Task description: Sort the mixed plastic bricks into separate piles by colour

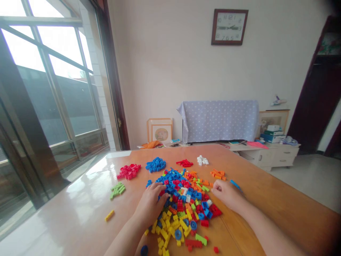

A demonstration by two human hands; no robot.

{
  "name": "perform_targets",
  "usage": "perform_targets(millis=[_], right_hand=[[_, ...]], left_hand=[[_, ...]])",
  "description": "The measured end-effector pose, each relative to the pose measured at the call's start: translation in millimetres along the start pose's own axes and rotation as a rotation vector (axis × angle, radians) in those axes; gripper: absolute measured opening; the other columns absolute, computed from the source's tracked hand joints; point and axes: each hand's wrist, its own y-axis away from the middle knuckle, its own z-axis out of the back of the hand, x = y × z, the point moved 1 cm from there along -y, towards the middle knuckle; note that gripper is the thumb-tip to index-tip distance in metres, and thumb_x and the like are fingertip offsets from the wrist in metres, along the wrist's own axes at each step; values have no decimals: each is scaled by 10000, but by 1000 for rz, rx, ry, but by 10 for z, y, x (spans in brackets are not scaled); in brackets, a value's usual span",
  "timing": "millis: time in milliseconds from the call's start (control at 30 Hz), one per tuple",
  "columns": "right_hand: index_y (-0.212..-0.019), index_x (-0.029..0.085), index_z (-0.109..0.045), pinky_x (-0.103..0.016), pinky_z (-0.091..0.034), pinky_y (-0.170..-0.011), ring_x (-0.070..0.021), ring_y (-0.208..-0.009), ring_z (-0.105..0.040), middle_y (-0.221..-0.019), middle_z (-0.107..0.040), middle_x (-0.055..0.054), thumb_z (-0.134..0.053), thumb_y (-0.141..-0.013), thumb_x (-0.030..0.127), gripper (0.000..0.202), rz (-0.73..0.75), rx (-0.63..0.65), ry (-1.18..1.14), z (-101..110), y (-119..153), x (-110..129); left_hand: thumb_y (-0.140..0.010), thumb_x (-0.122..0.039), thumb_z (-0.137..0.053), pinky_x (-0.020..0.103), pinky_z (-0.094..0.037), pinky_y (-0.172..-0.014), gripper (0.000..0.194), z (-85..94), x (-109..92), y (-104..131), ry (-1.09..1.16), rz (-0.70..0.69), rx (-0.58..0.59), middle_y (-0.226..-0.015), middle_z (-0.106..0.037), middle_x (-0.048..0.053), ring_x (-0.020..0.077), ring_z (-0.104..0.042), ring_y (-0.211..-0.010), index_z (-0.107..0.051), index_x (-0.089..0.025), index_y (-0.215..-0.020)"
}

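Note:
A large mixed pile of toy bricks [177, 199] in blue, red, yellow, orange and green covers the middle of the wooden table [80, 227]. On the pile's left edge rests my left hand [153, 199], fingers curved over the bricks and apart; whatever lies beneath its fingertips is hidden. My right hand [223, 190] is at the pile's right side, fingers curled together close to some orange bricks, and what they hold, if anything, is too small to tell. Just beyond that hand lies a blue piece [235, 184].
Sorted groups lie behind and left: green bricks [117, 190], crimson bricks [129, 171], blue bricks [155, 164], red bricks [184, 163], white bricks [203, 160], orange bricks [218, 174]. One yellow brick [109, 215] lies left. A low cabinet [279, 156] stands beyond the table.

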Motion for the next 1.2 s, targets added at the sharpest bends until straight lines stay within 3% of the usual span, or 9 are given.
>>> perform_targets(millis=[167, 333, 467, 633, 900, 1033, 1200], right_hand=[[-764, 229, -610, -269, -358, -600, -158, -645, -575, -664, -641, 16, -522, -912, 439, 272, 73, -80, -137, 21, -78, 244], [-910, 219, -635, -254, -410, -592, -163, -668, -612, -746, -694, 2, -549, -889, 414, 215, 67, -36, -285, -137, -415, 317], [-1006, 204, -638, -238, -391, -559, -147, -622, -597, -743, -691, 12, -567, -846, 294, 197, 41, -43, -250, -318, -796, 302], [-825, 205, -667, -232, -357, -604, -151, -696, -597, -743, -687, 4, -620, -773, 204, 70, 38, -68, -146, -503, -1260, 324], [-770, 207, -682, -245, -277, -623, -152, -736, -562, -756, -680, -5, -641, -760, 161, 63, 46, -74, -11, -765, -1958, 519], [-811, 204, -685, -244, -273, -621, -150, -740, -559, -770, -675, -10, -634, -794, 171, 63, 57, -68, 12, -848, -2174, 560], [-860, 197, -675, -249, -294, -641, -165, -789, -558, -875, -657, -41, -669, -815, 258, 76, 55, -80, 49, -876, -2223, 520]], left_hand=[[-1002, -386, -500, 433, -513, -1023, 302, 6, 73, -6, 9, 32, -30, -1220, -676, 114, 283, -629, -1177, -729, -238, -1132], [-1004, -382, -502, 448, -501, -1012, 293, -8, 121, -14, -8, 59, -25, -1209, -680, 114, 290, -624, -1164, -731, -232, -1106], [-1007, -392, -498, 455, -491, -1012, 294, 9, 146, -18, -27, 85, -45, -1193, -688, 105, 292, -621, -1165, -736, -240, -1089], [-999, -427, -511, 447, -501, -992, 297, 10, 206, -19, -34, 137, -89, -1184, -694, 94, 286, -633, -1135, -741, -259, -1080], [-1001, -446, -508, 430, -523, -948, 302, -17, 238, -30, -26, 140, -125, -1130, -697, 93, 277, -637, -1092, -744, -264, -1049], [-998, -440, -513, 432, -533, -941, 291, 6, 207, -26, -11, 156, -117, -1129, -694, 86, 271, -639, -1083, -745, -269, -1034], [-989, -435, -534, 443, -525, -978, 266, 5, 200, -25, -3, 166, -136, -1152, -692, 78, 277, -622, -1137, -746, -283, -1045]])
